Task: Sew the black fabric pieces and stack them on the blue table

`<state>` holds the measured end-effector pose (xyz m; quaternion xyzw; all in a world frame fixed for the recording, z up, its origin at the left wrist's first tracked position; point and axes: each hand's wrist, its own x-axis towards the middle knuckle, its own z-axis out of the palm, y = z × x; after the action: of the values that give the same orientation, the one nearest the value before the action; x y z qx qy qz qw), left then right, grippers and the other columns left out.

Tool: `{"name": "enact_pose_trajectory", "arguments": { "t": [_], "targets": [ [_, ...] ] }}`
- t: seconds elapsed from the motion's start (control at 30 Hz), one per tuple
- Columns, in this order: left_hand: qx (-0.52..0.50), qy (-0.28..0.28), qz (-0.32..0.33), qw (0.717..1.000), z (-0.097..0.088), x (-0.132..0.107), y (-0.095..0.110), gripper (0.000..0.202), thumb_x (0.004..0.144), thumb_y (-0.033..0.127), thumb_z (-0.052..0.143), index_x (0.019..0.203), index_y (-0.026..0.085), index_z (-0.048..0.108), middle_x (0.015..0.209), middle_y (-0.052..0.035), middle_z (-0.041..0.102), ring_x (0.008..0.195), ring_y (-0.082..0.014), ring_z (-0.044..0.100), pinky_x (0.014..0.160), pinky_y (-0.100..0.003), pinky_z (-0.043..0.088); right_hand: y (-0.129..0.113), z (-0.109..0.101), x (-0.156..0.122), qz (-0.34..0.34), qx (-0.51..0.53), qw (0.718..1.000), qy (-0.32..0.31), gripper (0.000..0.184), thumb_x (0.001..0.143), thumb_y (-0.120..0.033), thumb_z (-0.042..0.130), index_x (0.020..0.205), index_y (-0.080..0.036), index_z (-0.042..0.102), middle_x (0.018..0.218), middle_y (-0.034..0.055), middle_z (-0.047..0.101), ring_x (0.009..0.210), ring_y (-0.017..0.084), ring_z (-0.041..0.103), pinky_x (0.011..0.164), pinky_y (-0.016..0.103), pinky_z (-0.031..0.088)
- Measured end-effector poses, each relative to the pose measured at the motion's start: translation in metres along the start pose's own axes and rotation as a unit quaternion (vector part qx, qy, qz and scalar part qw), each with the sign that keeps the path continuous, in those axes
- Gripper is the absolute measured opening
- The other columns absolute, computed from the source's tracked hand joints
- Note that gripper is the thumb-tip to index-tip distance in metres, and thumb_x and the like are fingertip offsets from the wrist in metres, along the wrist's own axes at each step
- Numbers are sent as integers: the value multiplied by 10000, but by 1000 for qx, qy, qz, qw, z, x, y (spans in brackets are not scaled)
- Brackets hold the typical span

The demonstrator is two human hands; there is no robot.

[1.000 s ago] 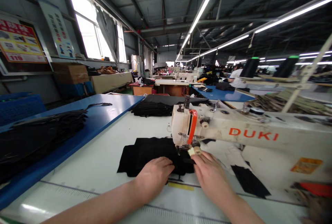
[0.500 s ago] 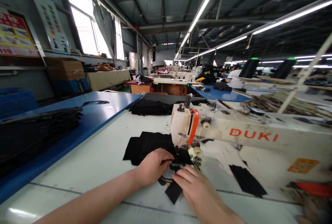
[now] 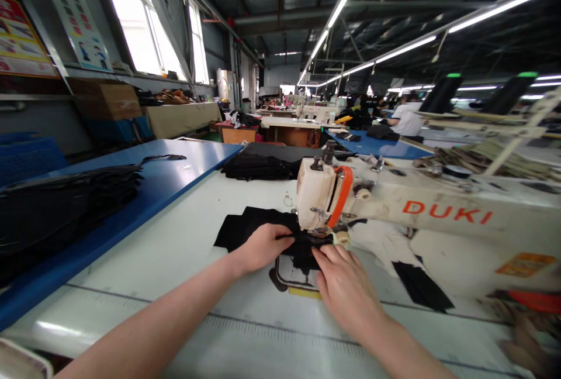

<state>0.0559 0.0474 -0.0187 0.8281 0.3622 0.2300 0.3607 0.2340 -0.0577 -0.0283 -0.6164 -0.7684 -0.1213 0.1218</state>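
A black fabric piece [image 3: 245, 228] lies on the white sewing table [image 3: 184, 250], its near edge under the head of a white DUKI sewing machine [image 3: 394, 203]. My left hand [image 3: 262, 245] rests on the fabric just left of the needle, fingers curled and pressing it down. My right hand [image 3: 344, 282] lies in front of the presser foot, its fingertips on the fabric's edge over the metal needle plate [image 3: 291, 274]. Both hands press the cloth rather than lift it.
A blue side table [image 3: 144, 192] on the left carries a stack of black pieces [image 3: 56, 203]. More black fabric [image 3: 258, 166] lies farther back. A black scrap [image 3: 418, 288] sits right of my hands. Thread cones [image 3: 442, 93] stand behind the machine; another person [image 3: 407, 116] works at distant tables.
The fabric has moved farther away under the machine head, uncovering the metal plate. My right hand has shifted up to the presser foot, and the dangling strip is no longer seen.
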Motion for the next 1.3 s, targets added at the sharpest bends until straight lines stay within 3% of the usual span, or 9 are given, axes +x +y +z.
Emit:
{"name": "enact_pose_trajectory", "arguments": {
  "t": [0.17, 0.3, 0.6, 0.97, 1.3],
  "targets": [
    [3, -5, -5, 1000, -3, 1, 3, 253, 842, 291, 468, 822, 143, 673, 752, -7, 627, 692, -160, 544, 635, -233, 404, 10, -2, -11, -19, 89, 996, 9, 472, 778, -102, 435, 1241, -111, 527, 1150, 113, 552, 1051, 250, 470, 926, 443, 407],
    [8, -7, -2, 1000, -3, 0, 4, 245, 842, 274, 474, 850, 143, 682, 792, -16, 653, 717, -166, 565, 662, -237, 414, 11, -4, -19, -70, 125, 990, 1, 411, 834, -120, 414, 1223, -153, 544, 1188, 87, 548, 1103, 228, 456, 965, 423, 403],
    [66, -3, 22, 998, -8, -1, 3, 239, 854, 269, 458, 824, 160, 669, 778, -12, 636, 704, -163, 554, 618, -228, 393, 13, 5, -12, -97, 71, 993, -5, 347, 916, -202, 403, 1200, -131, 590, 1232, 94, 583, 1134, 241, 497, 987, 453, 421],
    [56, -44, 17, 997, -8, 3, 1, 250, 855, 291, 432, 752, 151, 613, 715, -3, 571, 670, -155, 506, 588, -235, 362, 16, 9, -10, -91, 91, 992, 9, 347, 927, -228, 386, 1193, -150, 595, 1215, 87, 597, 1129, 239, 508, 972, 457, 431],
    [38, -65, 21, 997, -7, 4, -1, 253, 862, 300, 422, 811, 147, 617, 804, -18, 607, 749, -170, 540, 656, -236, 400, 17, 11, -10, -98, 82, 992, 7, 346, 927, -197, 371, 1194, -132, 582, 1218, 94, 585, 1124, 232, 501, 993, 445, 410]
  ]
}}
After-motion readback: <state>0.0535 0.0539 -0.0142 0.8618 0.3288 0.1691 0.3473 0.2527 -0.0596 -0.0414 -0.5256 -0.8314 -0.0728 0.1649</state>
